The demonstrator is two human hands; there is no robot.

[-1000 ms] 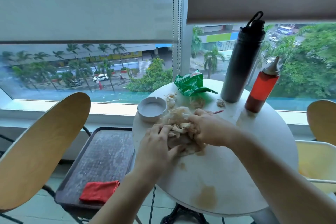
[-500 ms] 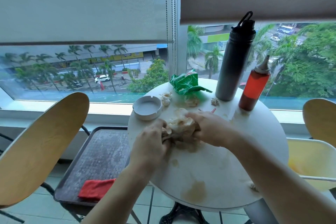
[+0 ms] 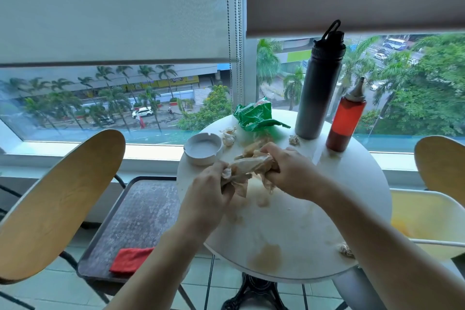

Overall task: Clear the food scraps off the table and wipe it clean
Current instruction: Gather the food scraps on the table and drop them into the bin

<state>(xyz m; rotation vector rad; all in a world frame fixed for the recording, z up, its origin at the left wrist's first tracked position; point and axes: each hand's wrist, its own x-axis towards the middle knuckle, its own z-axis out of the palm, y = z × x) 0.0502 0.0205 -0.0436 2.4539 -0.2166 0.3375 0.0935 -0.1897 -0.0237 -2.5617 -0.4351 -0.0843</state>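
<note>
A round white table (image 3: pixel 302 221) carries brown stains and food scraps. Over its middle, my left hand (image 3: pixel 208 191) and my right hand (image 3: pixel 292 171) both grip a crumpled, greasy paper wrapper with scraps (image 3: pixel 247 165), one at each end, just above the tabletop. Small crumpled scraps (image 3: pixel 229 137) lie near the far edge. Another (image 3: pixel 294 139) sits by the bottle, and one (image 3: pixel 346 250) lies at the near right edge. A green snack bag (image 3: pixel 254 116) lies at the back. A red cloth (image 3: pixel 130 259) rests on a dark tray.
A white ashtray (image 3: pixel 203 148) sits at the table's left edge. A tall grey bottle (image 3: pixel 318 88) and a red sauce bottle (image 3: pixel 346 121) stand at the back right. The dark tray (image 3: pixel 136 216) lies on a chair to the left. A wooden chair back (image 3: pixel 57 199) stands left; a yellow chair (image 3: pixel 427 219) right.
Both hands have gathered the wrapper into a tighter bundle and lifted it slightly off the table, leaving a stained patch beneath.
</note>
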